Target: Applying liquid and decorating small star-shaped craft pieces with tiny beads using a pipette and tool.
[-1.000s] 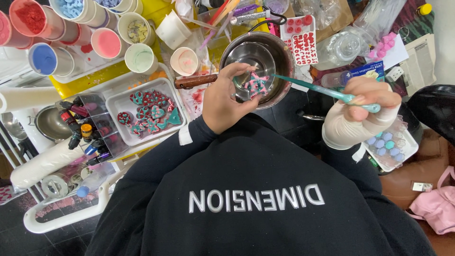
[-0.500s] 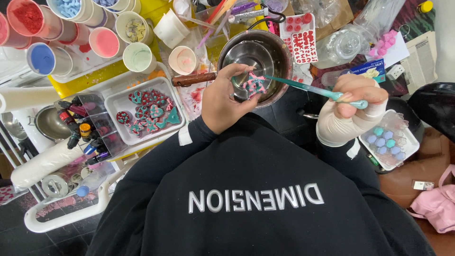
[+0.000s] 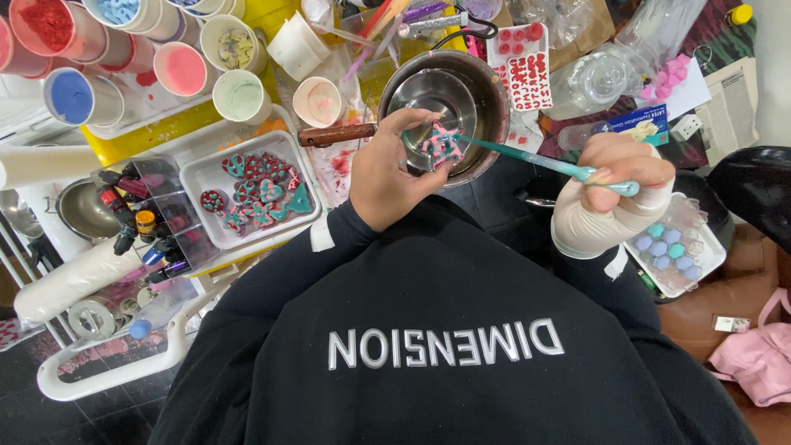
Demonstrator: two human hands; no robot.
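A blue rectangular box (image 3: 638,124) with a white label is lying at upper right, just beside a red-and-white mould sheet (image 3: 526,66). At upper centre, over the steel bowl (image 3: 486,91), the left hand (image 3: 387,177) is pinching a pink-and-teal star piece (image 3: 445,142) in curled fingertips, while the gloved right hand (image 3: 614,185) is closing around a teal brush (image 3: 544,161), its tip touching the star.

a flat blue and white box (image 3: 633,124) behind the gloved hand, a white card with red shapes (image 3: 524,67) beside the metal bowl, a clear bag (image 3: 577,25) up top
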